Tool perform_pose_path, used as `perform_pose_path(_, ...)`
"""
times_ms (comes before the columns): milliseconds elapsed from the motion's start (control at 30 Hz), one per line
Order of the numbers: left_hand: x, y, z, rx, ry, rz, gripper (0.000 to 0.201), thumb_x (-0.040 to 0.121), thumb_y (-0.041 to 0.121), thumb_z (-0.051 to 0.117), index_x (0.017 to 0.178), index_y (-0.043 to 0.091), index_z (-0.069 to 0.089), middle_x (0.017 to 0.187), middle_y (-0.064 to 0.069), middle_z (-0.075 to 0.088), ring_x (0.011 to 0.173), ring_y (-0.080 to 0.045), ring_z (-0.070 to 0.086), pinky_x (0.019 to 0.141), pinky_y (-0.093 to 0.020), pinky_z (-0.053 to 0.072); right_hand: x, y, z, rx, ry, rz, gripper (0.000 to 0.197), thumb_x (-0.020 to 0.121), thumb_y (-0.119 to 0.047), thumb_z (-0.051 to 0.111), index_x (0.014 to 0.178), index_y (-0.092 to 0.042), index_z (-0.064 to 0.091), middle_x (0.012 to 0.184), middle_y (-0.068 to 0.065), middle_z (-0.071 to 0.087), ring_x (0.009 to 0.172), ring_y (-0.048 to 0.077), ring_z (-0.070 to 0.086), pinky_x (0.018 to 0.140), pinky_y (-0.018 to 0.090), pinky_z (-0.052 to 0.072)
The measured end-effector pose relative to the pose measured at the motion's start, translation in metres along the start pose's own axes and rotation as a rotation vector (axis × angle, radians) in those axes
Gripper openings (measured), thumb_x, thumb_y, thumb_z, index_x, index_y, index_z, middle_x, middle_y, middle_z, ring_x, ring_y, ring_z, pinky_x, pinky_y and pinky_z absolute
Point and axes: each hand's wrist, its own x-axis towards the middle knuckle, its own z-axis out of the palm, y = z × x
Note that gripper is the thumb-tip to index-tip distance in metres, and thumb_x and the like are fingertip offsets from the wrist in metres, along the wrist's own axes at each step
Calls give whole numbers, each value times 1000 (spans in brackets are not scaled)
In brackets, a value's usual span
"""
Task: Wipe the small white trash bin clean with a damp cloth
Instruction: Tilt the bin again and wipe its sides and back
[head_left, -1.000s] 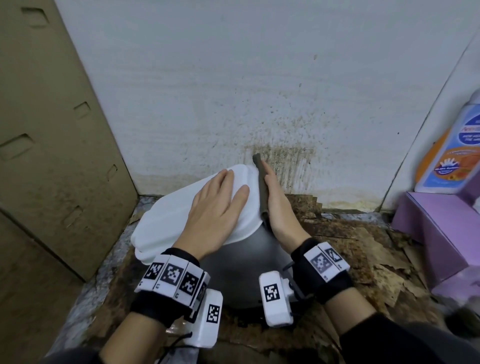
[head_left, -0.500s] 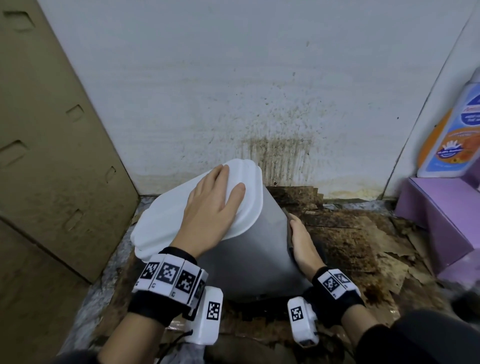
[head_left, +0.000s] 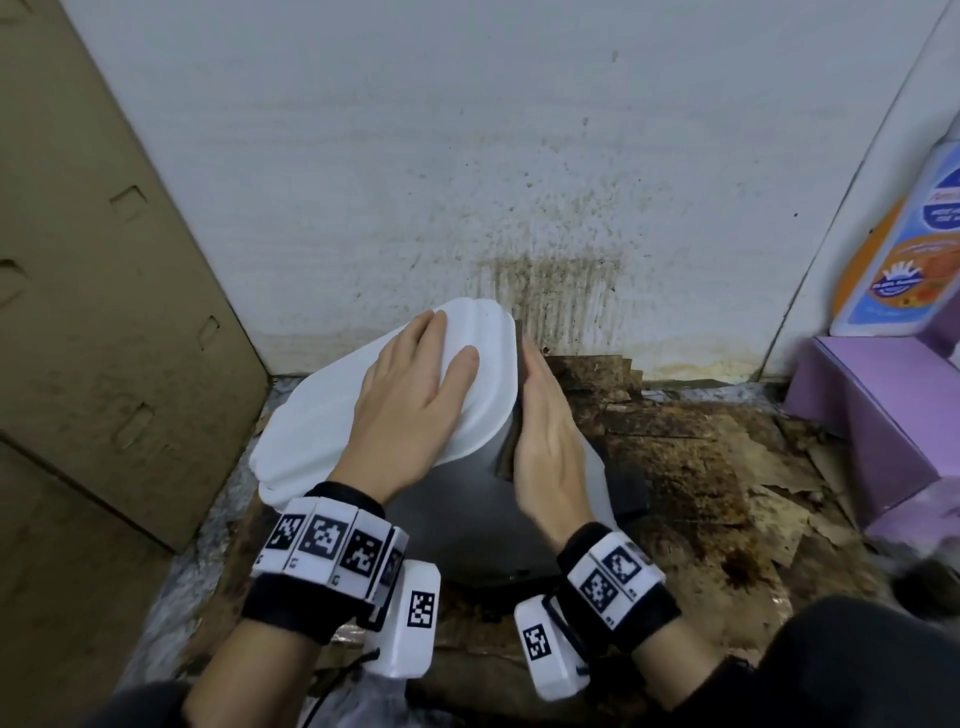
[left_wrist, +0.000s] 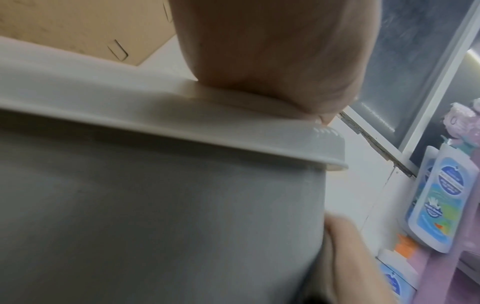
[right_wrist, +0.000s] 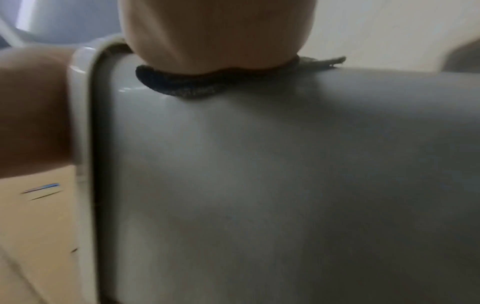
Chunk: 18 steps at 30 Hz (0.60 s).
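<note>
Leftmost, cardboard panel (head_left: 104, 312) leaning by the stained wall (head_left: 519, 182). Then left hand (head_left: 410, 400) flat, fingers straight, on the white lid (head_left: 322, 415) of the trash bin (head_left: 467, 519) on the floor; right hand (head_left: 545, 441), fingers straight, pressing a dark cloth (right_wrist: 192, 90) against the bin's grey side. Farther right, purple box (head_left: 872, 415) and bottle (head_left: 893, 249).

The head camera looks steeply down from above the forearms toward the wall (head_left: 467, 156), taking in both hands, the bin (head_left: 457, 509) and the floor. The left wrist camera sits close against the bin's (left_wrist: 155, 226) grey side, looking up past the lid rim (left_wrist: 233, 148) toward the bottles (left_wrist: 441, 201). The right wrist camera presses equally close to the same side (right_wrist: 259, 185). All three views share the bin's side.
</note>
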Motion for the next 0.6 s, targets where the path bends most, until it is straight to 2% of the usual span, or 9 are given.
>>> perform_pose_path(67,1,-1,-2,-8,7,-4,59,106,51,30,159,28,23,166,14,20,151,-6,15,120,-32,13,-12,19,-4,-74,48,9,57,109,-43,19,161,-25,34,166,-13,35,153,-1,27,128,36,23)
perform_pose_path(167,2,-4,-5,-30,11,-16,58,106,51,30,159,28,24,166,15,21,151,-7,17,120,-32,13,-31,51,-18,-139,105,167,59,106,-43,21,160,-25,38,164,-12,38,151,-1,30,128,33,22)
perform_pose_path(233,2,-5,-6,-38,7,-13,58,107,52,30,160,28,24,166,15,21,151,-7,17,121,-33,14,-42,70,-28,-175,142,276,62,104,-46,21,159,-25,38,164,-11,38,152,5,30,127,28,19)
perform_pose_path(300,1,-4,-5,-38,3,-11,59,106,52,30,160,28,24,166,16,20,151,-6,17,120,-32,13,-46,82,-33,-189,170,332,64,103,-46,19,160,-23,38,165,-6,38,154,10,30,127,29,18)
perform_pose_path(467,2,-1,-2,-20,11,-7,58,106,51,30,160,28,24,166,16,20,151,-6,17,117,-29,12,-42,81,-33,-171,193,400,71,98,-50,14,160,-23,36,166,-6,36,155,10,27,129,37,16)
perform_pose_path(600,4,-4,-3,-18,5,-15,63,103,55,28,160,27,23,167,12,20,152,-10,18,121,-35,14,-36,57,-21,-175,240,367,70,98,-49,12,159,-27,38,166,-8,37,154,9,27,129,37,14)
